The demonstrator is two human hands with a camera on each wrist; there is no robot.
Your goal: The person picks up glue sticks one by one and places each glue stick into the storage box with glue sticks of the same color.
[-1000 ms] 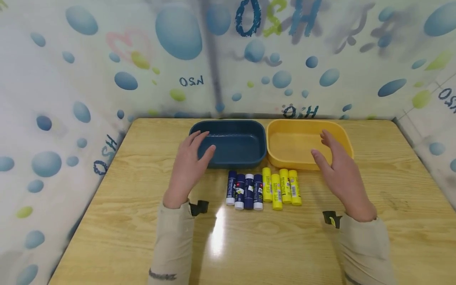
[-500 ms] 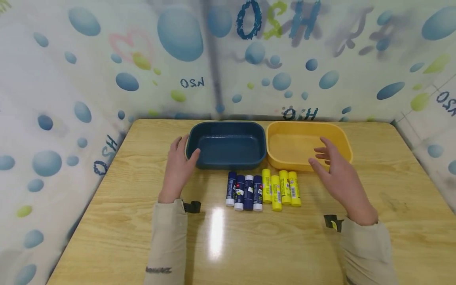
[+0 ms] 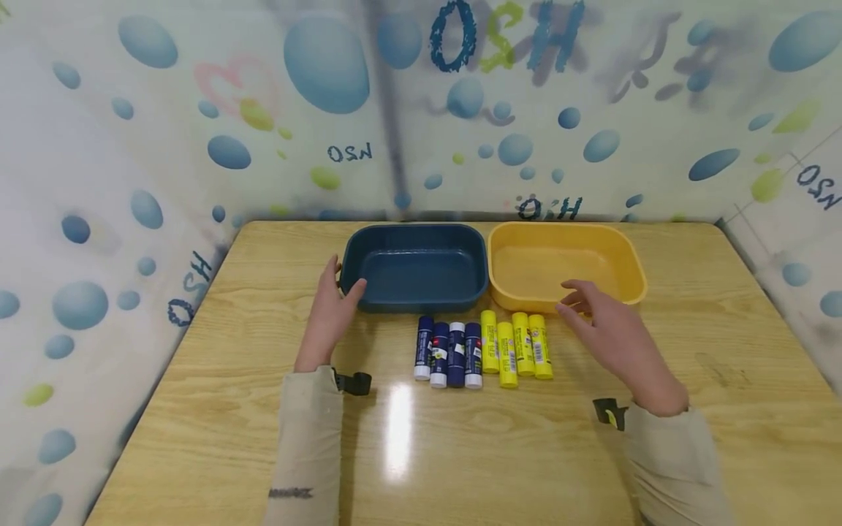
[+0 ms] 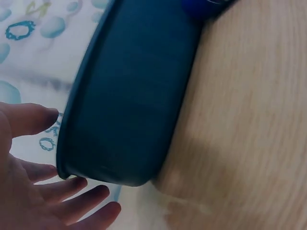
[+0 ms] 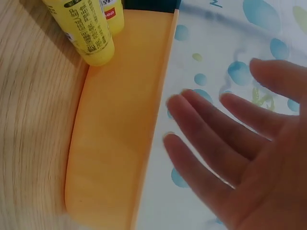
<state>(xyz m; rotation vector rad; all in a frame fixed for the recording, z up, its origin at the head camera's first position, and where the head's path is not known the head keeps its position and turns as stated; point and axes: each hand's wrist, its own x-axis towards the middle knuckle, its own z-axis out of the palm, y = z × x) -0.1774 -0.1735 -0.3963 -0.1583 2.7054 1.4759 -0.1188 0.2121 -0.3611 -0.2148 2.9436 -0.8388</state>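
Observation:
My left hand [image 3: 329,314] is at the left end of the dark blue tray [image 3: 421,281], thumb by its front corner and fingers along its outer side. In the left wrist view the loosely spread fingers [image 4: 79,208] lie at the tray's end; whether they touch it I cannot tell. My right hand [image 3: 615,340], holding nothing, hovers over the front edge of the yellow tray [image 3: 559,267], its fingers half bent. Between the hands, before the trays, lie several dark blue glue sticks [image 3: 457,356] and several yellow glue sticks [image 3: 506,354], side by side in one row.
Both trays stand side by side on a wooden table [image 3: 500,453], near its back edge. Behind and at the sides hangs a pale sheet [image 3: 408,124] printed with blue and green drops. Black straps [image 3: 353,383] show at both cuffs.
My left hand has shifted left, from over the blue tray's corner to its outer end. My right hand has come nearer and a little left, towards the yellow glue sticks. Trays and sticks stay put.

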